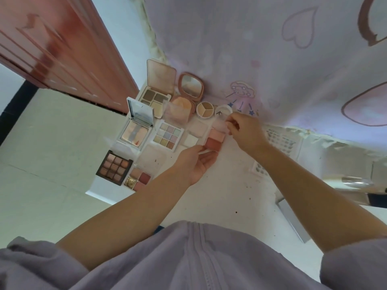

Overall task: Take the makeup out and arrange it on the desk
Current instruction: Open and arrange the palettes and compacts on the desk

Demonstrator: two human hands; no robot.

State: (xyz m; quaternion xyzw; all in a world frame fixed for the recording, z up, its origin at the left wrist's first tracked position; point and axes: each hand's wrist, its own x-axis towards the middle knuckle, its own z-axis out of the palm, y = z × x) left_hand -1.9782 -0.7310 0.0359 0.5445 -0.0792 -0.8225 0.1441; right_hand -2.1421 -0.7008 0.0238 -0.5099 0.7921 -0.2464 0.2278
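Note:
A two-pan blush palette (215, 138) in pink and coral lies open on the white desk (230, 185). My left hand (195, 162) grips its near edge. My right hand (245, 130) pinches its clear lid (219, 124), which stands raised at the far side. Several open palettes lie in rows to the left: a pastel nine-pan palette (167, 136), a brown nine-pan palette (114, 165), a small four-pan palette (138, 177), a white highlighter compact (135, 130), a beige contour palette (156, 97), a pink mirror compact (189, 86) and a round three-colour concealer (204, 109).
A lilac curtain with hearts (272, 49) hangs behind the desk. A reddish door (62, 49) stands at the left. A sheet of small stickers or nail tips (280, 141) lies at the right, with a grey box (293, 218) nearer. The floor (41, 153) is below left.

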